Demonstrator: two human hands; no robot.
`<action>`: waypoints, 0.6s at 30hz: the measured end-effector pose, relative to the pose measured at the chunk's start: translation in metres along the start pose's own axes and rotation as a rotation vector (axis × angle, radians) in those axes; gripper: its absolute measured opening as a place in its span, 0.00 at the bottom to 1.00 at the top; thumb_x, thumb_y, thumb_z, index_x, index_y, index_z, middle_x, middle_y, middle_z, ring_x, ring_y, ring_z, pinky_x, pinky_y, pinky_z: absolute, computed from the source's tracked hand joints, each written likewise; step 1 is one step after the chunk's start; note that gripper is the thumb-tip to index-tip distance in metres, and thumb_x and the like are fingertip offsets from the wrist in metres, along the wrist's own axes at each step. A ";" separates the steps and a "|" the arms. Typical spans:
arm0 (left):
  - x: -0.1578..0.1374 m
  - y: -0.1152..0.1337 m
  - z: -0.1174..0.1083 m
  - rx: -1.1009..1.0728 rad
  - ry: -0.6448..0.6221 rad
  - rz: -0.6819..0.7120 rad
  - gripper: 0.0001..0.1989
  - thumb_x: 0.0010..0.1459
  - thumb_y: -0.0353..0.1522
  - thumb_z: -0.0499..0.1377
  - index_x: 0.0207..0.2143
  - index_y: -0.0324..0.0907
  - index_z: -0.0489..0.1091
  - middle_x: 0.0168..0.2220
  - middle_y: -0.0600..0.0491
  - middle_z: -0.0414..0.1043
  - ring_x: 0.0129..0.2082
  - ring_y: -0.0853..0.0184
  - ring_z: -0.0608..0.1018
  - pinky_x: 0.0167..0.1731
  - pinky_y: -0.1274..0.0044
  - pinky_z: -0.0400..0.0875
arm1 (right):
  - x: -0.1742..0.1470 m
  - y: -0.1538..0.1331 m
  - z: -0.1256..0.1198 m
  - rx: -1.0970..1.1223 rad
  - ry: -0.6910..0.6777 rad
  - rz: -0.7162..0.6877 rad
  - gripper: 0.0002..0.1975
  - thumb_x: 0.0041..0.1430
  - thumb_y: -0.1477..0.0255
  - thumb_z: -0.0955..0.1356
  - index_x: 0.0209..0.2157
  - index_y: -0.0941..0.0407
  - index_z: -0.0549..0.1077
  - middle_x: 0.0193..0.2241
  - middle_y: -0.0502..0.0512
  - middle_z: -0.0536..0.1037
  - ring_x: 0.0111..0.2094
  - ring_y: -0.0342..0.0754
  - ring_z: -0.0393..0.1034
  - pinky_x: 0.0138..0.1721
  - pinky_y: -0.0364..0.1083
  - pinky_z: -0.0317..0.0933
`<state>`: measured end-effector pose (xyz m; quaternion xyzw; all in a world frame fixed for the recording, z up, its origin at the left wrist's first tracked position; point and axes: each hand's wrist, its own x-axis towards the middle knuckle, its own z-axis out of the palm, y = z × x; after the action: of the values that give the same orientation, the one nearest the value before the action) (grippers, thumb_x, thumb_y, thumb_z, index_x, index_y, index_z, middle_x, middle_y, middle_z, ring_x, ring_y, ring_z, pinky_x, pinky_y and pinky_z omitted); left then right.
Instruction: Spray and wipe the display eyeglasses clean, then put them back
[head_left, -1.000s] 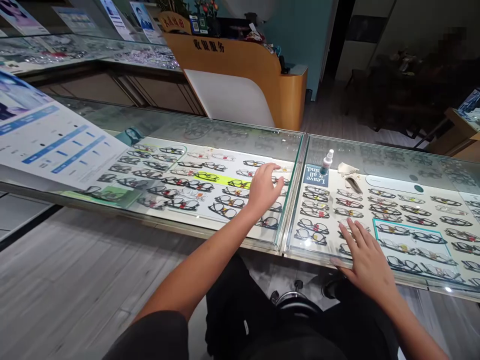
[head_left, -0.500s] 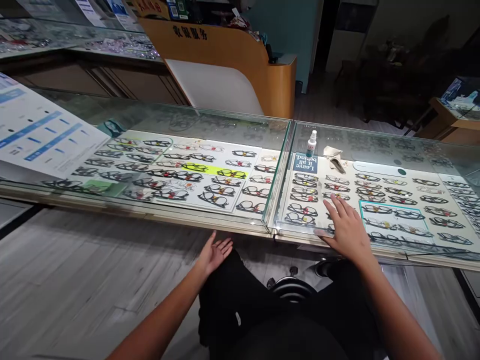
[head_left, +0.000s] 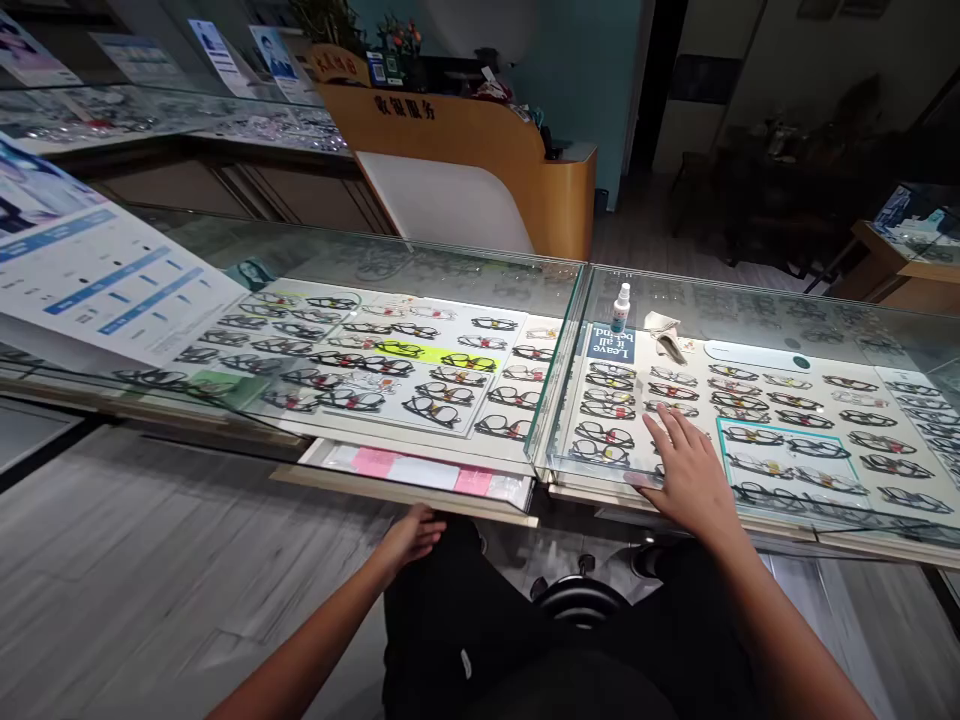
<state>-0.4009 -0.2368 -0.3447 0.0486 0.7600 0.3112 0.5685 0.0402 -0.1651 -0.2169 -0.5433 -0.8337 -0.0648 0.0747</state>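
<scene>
A shallow drawer point(head_left: 420, 472) stands pulled out under the left glass display case, with pink and white flat packets inside. My left hand point(head_left: 411, 535) is at its front edge, thumb near the top and fingers curled just below. My right hand point(head_left: 691, 478) rests palm down on the glass top of the right display case point(head_left: 795, 520), fingers spread, holding nothing. Rows of eyeglasses point(head_left: 754, 437) lie beneath that glass. More eyeglasses point(head_left: 433, 411) fill the left display case point(head_left: 300, 242).
A spray bottle point(head_left: 620, 310) and a crumpled cloth point(head_left: 665, 338) are at the right case. A large printed sheet point(head_left: 112, 270) sits on the left. Behind stands a wooden cashier counter point(head_left: 465, 130). Below me is a wheeled stool base point(head_left: 581, 595).
The drawer has come out toward me from under the left case. My left hand has moved back with it, its fingers now more curled. My right hand stays on the glass.
</scene>
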 end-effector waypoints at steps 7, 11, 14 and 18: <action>-0.152 0.027 -0.002 0.704 -0.301 0.706 0.17 0.58 0.51 0.63 0.28 0.49 0.76 0.31 0.50 0.79 0.34 0.57 0.77 0.36 0.71 0.69 | -0.004 0.003 0.001 -0.015 0.052 -0.025 0.39 0.67 0.52 0.68 0.72 0.57 0.61 0.73 0.68 0.64 0.71 0.68 0.60 0.65 0.62 0.61; -0.177 0.038 0.009 0.769 0.085 0.899 0.17 0.50 0.52 0.64 0.22 0.51 0.72 0.25 0.48 0.75 0.29 0.53 0.73 0.34 0.67 0.66 | -0.004 0.004 0.001 -0.010 0.060 -0.034 0.39 0.67 0.53 0.68 0.72 0.57 0.60 0.74 0.68 0.64 0.72 0.68 0.59 0.65 0.63 0.61; -0.168 0.040 0.007 0.733 0.218 1.001 0.14 0.45 0.51 0.66 0.25 0.54 0.78 0.33 0.44 0.80 0.40 0.45 0.75 0.44 0.62 0.69 | -0.004 0.004 0.002 -0.010 0.062 -0.038 0.39 0.68 0.53 0.68 0.73 0.56 0.60 0.73 0.68 0.64 0.72 0.68 0.59 0.65 0.63 0.61; -0.154 0.047 -0.005 0.916 0.102 0.963 0.17 0.51 0.54 0.62 0.26 0.54 0.78 0.32 0.45 0.80 0.39 0.46 0.76 0.47 0.62 0.68 | -0.004 0.005 0.003 -0.023 0.067 -0.040 0.39 0.68 0.52 0.68 0.72 0.57 0.60 0.73 0.68 0.64 0.72 0.68 0.60 0.65 0.63 0.62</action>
<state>-0.3652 -0.2673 -0.1910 0.6044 0.7348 0.1778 0.2515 0.0462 -0.1659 -0.2206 -0.5250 -0.8405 -0.0942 0.0950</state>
